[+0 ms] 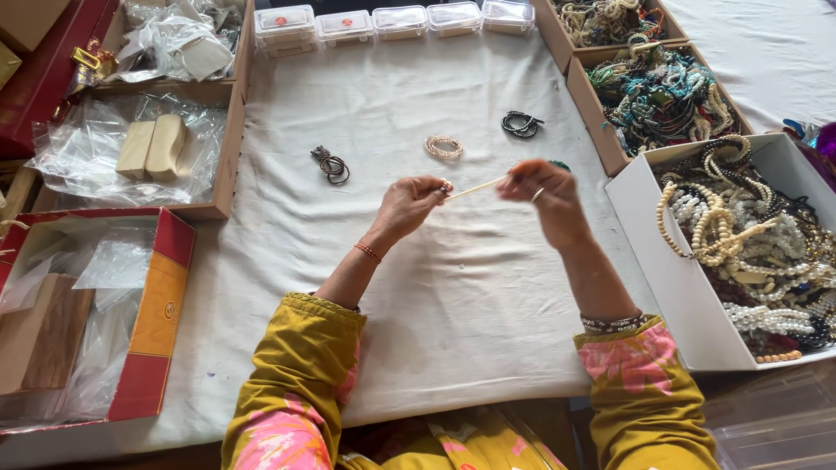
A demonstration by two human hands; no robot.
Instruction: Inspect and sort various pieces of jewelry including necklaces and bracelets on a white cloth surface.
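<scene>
While hands (475,198) stretch cord (477,187), white box (662,261) (bead necklaces (749,235)).

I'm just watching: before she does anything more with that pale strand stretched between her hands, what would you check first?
1. Left hand pinches one end of the pale strand: ok.
2. Right hand grips the other end: ok.
3. Strand taut, lifted off the white cloth: ok.
4. Three finished bracelets, dark brown, pale and black, lie apart from the hands: ok.
5. Small bead at the left fingertips secured: cannot tell.
6. White box of necklaces beside the right arm: ok.
</scene>
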